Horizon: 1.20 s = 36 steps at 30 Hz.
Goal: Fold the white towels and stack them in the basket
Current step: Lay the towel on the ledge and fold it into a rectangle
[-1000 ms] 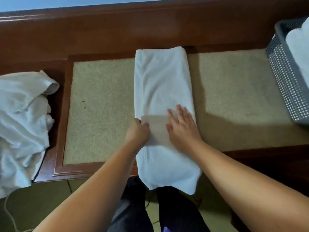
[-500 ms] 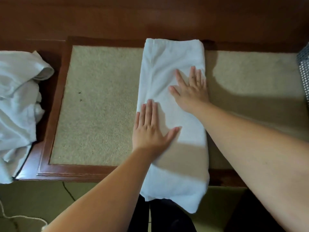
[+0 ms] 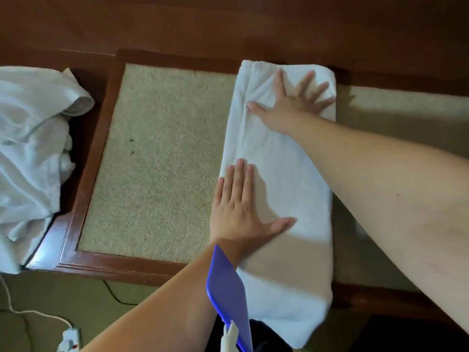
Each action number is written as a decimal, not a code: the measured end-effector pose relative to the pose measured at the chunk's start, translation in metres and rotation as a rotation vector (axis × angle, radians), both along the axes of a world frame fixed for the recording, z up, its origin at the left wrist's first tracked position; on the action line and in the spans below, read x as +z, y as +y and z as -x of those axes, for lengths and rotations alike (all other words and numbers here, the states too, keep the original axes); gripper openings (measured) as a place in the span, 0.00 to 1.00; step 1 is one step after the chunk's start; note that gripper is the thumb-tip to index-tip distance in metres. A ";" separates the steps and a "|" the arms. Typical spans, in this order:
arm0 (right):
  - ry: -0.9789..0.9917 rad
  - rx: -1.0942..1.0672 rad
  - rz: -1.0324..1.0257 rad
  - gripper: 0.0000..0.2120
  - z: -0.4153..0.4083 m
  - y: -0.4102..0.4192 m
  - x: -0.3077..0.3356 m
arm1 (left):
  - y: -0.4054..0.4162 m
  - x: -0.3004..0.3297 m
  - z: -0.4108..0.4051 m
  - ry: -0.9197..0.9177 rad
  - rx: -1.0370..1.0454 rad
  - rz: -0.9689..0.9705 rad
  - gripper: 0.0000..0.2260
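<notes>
- Towel: white, folded into a long narrow strip on the beige inlay of the wooden table. Long axis runs near-to-far; far end sits at the inlay's far border, near end overhangs the table's near edge.
- Right hand: flat on the far end of the strip, fingers straight and spread apart, thumb out to the left. Pressing, not gripping.
- Left hand: flat on the strip's left edge about mid-length, fingers straight and close together, thumb splayed right.
- Key relation: the overhanging near end lies nearest the left hand; the far end is already under the right. Judgement: the next fold goes across the long axis, end to end.
- Unfolded towel pile: heaped at the left, well apart.
- Basket: not in view.
</notes>
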State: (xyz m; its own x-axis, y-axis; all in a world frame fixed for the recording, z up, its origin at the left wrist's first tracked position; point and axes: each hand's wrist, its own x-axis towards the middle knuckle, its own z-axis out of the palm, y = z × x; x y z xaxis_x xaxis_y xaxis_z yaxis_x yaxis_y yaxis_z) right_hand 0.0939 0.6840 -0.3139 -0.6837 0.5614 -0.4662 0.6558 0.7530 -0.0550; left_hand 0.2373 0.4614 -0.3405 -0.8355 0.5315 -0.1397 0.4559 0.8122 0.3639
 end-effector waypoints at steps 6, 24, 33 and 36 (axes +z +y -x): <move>0.006 -0.026 0.042 0.55 0.009 -0.002 0.004 | -0.002 0.003 0.001 -0.007 0.005 -0.002 0.61; 0.531 -0.393 0.337 0.29 -0.394 -0.160 0.013 | -0.118 0.033 -0.121 -0.249 0.358 0.017 0.41; 0.238 -0.646 0.528 0.20 -0.400 -0.153 0.026 | -0.137 0.046 -0.130 -0.641 0.494 -0.036 0.31; 0.293 -0.701 0.640 0.19 -0.404 -0.154 0.038 | -0.144 0.056 -0.129 -0.705 0.506 -0.166 0.24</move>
